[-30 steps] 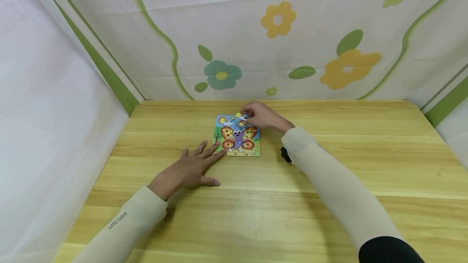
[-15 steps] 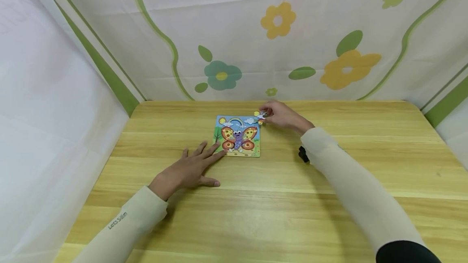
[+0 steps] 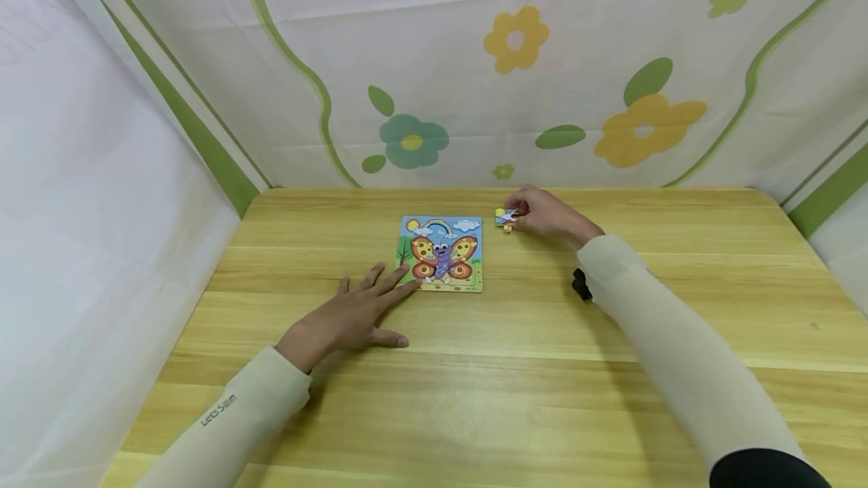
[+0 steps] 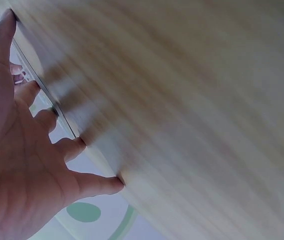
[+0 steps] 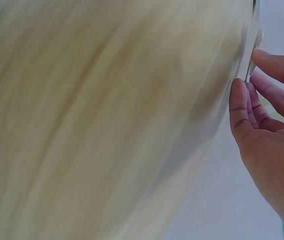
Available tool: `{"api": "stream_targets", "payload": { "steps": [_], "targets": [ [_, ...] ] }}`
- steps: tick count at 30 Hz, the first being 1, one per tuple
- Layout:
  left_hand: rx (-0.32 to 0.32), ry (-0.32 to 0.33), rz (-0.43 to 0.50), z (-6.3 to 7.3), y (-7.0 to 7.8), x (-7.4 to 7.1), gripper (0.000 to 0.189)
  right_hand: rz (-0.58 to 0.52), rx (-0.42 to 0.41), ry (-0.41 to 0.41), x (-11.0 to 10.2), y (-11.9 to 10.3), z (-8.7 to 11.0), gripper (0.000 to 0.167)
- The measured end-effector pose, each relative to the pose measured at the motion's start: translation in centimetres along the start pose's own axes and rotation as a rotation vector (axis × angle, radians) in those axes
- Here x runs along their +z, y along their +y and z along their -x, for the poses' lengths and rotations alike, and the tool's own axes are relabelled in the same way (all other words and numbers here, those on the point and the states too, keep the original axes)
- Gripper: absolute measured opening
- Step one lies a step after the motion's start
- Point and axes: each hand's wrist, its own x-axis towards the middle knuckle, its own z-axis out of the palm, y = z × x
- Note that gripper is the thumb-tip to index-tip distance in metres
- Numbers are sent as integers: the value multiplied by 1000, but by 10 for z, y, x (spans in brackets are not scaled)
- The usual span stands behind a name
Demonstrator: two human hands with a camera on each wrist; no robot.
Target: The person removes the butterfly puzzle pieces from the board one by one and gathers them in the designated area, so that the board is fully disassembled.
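**Loose piece (image 3: 503,218) shifts right, now apart from the butterfly board (image 3: 442,253)**

Half a second ago I had the piece over the board's upper right corner; now it sits just beyond that corner, upper middle of the head view. My right hand (image 3: 545,213) pinches it between thumb and curled fingers, coming in from the right. The relation I watch: the board lies lower left of the piece, between my hands. The piece's long axis is too small to judge, as is whether it touches the table (image 3: 475,398). My left hand (image 3: 353,315), well apart from the piece, holds nothing; its fingers spread straight, tips at the board's lower left corner. Flowered cloth (image 3: 447,59) fills the frame's top.
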Motion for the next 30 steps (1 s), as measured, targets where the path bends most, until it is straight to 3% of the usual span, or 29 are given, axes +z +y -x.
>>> {"api": "stream_targets", "payload": {
  "steps": [30],
  "targets": [
    [0, 2, 11, -1, 0, 0, 94, -1, 34, -6, -3, 8, -2, 35]
  ]
}}
